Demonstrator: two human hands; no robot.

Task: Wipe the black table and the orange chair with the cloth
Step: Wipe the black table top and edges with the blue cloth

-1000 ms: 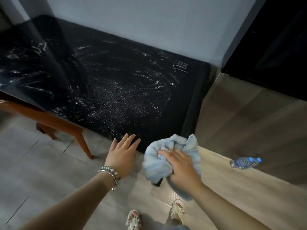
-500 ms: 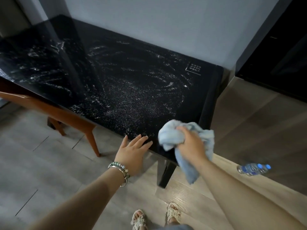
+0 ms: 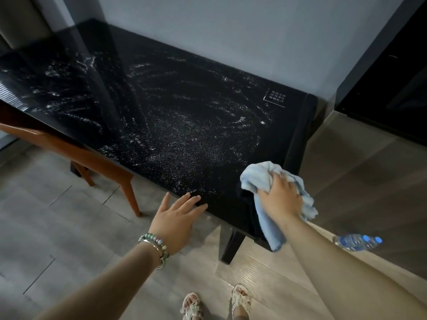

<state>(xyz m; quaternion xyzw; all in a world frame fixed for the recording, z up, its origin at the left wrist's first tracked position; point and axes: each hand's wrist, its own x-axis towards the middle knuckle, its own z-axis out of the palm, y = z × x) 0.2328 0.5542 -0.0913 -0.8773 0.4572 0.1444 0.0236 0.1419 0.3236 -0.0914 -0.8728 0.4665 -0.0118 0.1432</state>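
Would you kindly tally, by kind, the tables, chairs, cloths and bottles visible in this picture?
black table: 1
orange chair: 1
blue cloth: 1
plastic bottle: 1
Total: 4

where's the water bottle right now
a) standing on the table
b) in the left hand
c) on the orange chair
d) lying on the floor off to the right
D: the bottle lies on its side on the floor, off to the right of the right hand that grips the cloth.
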